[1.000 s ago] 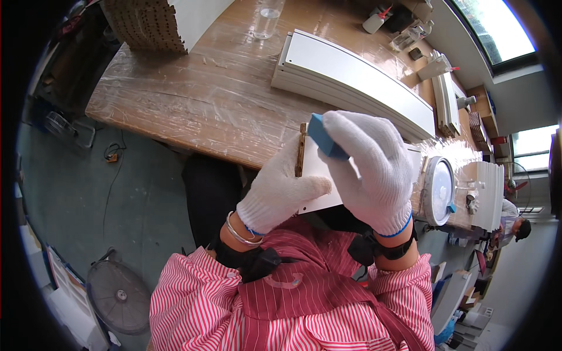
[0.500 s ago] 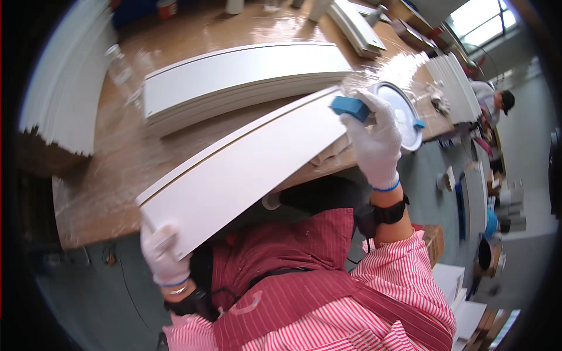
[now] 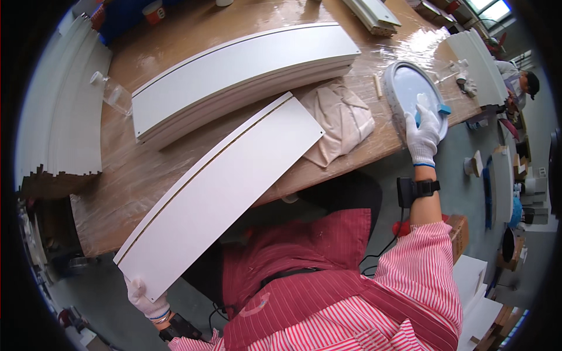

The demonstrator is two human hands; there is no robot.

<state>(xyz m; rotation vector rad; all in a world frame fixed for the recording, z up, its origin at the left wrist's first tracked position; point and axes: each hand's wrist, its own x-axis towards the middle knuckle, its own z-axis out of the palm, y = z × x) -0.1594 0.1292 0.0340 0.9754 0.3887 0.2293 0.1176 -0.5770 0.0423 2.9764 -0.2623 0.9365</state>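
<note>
My left hand (image 3: 143, 297), in a white glove, grips the near left end of a long white board (image 3: 216, 190), thumb on its top face. The board slants up to the right and has a dark groove along its far edge. My gloved right hand (image 3: 424, 137) reaches into a round, shallow white container (image 3: 405, 81) at the table's right edge. A small part of a blue block (image 3: 417, 119) shows at its fingers; the rest is hidden by the hand. A second blue piece (image 3: 445, 109) sits on the container's rim.
Beyond the board lies a stack of white boards (image 3: 246, 64). A crumpled beige cloth (image 3: 345, 120) rests by the board's far end. More panels (image 3: 64, 105) stand at the left, near a clear bottle (image 3: 117, 96). A person (image 3: 515, 82) is at the far right.
My right hand has moved with the blue block from the board's far end, right into the round container. The board's far end has come lower and left, uncovering the cloth.
</note>
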